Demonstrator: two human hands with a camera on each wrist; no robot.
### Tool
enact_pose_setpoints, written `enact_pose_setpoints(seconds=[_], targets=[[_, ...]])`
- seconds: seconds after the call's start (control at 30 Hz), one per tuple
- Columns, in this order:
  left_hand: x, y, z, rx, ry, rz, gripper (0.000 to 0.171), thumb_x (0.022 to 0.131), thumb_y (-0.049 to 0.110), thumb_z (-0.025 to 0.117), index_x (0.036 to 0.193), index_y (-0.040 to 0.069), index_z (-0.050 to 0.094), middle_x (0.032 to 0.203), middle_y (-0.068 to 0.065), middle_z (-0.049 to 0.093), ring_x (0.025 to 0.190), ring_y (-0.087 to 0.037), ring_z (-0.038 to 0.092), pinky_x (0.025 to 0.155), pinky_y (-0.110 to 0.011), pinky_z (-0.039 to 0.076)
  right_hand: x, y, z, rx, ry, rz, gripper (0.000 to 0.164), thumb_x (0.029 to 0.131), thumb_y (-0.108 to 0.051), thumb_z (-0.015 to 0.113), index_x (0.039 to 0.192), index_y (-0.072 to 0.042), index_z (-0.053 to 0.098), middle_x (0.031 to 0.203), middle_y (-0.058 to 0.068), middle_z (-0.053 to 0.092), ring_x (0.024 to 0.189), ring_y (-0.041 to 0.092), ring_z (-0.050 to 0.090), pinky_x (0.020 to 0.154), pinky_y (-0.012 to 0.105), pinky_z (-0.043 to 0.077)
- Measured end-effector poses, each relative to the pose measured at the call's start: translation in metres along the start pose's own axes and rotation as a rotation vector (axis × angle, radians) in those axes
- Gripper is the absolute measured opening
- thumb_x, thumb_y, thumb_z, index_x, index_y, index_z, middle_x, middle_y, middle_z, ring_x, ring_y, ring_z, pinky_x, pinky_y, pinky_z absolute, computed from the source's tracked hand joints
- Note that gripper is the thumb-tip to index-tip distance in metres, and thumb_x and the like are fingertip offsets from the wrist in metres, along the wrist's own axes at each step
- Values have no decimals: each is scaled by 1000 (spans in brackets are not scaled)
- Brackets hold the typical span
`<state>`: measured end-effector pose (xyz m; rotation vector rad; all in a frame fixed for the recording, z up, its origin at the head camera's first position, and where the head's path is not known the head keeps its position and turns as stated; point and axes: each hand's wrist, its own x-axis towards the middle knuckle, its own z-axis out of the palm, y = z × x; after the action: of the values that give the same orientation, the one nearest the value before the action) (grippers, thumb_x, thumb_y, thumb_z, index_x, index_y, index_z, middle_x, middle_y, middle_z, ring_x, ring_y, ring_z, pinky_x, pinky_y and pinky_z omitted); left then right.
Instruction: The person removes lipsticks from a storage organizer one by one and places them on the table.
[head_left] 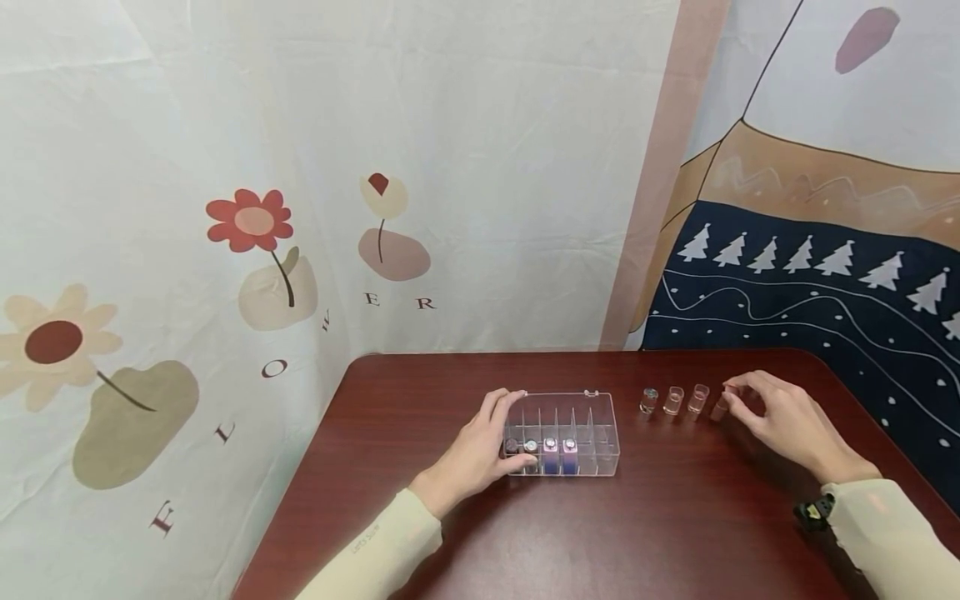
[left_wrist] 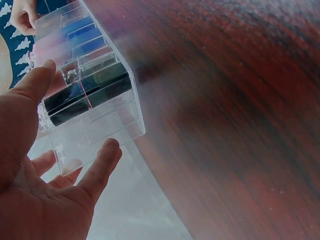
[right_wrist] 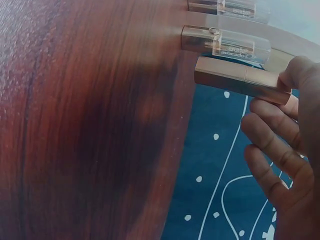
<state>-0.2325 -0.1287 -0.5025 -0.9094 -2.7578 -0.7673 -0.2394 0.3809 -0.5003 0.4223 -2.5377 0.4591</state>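
My left hand [head_left: 476,442] grips the left side of a clear divided organizer box [head_left: 617,454], thumb at the front and fingers toward the back. Two tubes with pink-to-blue bodies [head_left: 560,458] stand in its front row, with dark tubes [left_wrist: 90,95] beside them near my thumb. Over at the right, my right hand [head_left: 787,421] pinches the top end of a rose-gold lipstick tube [right_wrist: 240,79] between thumb and index finger. The other fingers are loosely bent. Whether the tube's base touches the table cannot be told.
Left of the right hand, three small tubes [head_left: 673,401] stand in a row; the right wrist view shows clear ends and gold ends on the nearer lipstick tubes [right_wrist: 225,45]. The dark red table [head_left: 420,533] meets printed cloths [head_left: 487,250] at its back and sides.
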Motion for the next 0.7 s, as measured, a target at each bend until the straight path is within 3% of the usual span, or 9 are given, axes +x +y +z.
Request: enact_pose_setpoints(seconds=[0.13,0.4,0.7], targets=[[0,0,0,0,-2,-2,102,99,39,96,178,12,37,168,-17,47,107,-29,75,110,-49,67,0,0,2,-6,-29,24,23,99,-13,90,120,-11,83,113,10,84,91,25,72,75,42,62],[1,-1,1,28,26,26,100,98,36,98,174,7,40,164,-18,50,120,-34,77,108,-51,68,1,2,6,-1,-39,20,23,100,-13,89,122,-10,83,116,12,84,89,25,74,75,46,63],[1,1,-1,8,-12,-3,102,100,40,96,178,12,36,168,-16,47,112,-31,76,110,-48,67,2,4,9,-9,-68,37,25,102,-13,86,126,-7,83,120,16,84,94,27,74,81,54,64]])
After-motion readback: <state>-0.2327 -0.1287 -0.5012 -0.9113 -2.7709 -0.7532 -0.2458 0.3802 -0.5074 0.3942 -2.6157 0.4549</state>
